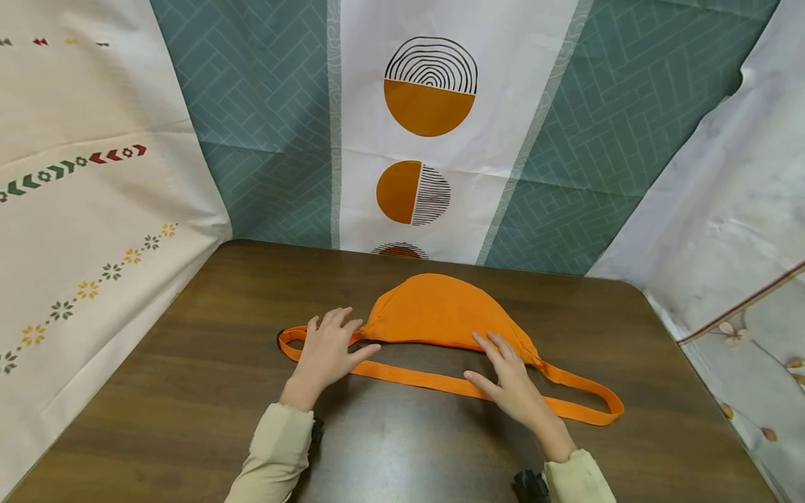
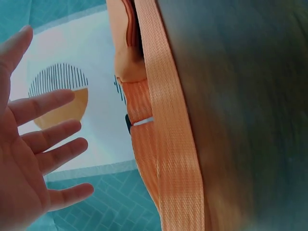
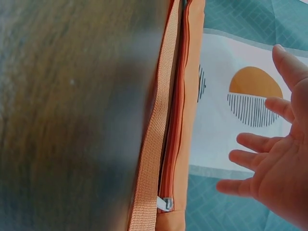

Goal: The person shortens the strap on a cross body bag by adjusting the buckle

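Orange waist bag [image 1: 437, 311] lay flat on brown table [image 1: 189, 391], near far edge, strap [image 1: 440, 381] looped toward person. Left hand [image 1: 327, 349] spread wide, fingers straight, over bag's left end and strap. Right hand [image 1: 509, 381] spread wide over bag's right end. Silver zipper pull [image 3: 165, 204] at bag's end. No brand, label or writing readable.

No legible text, labels or nos. anywhere, as far as views show.
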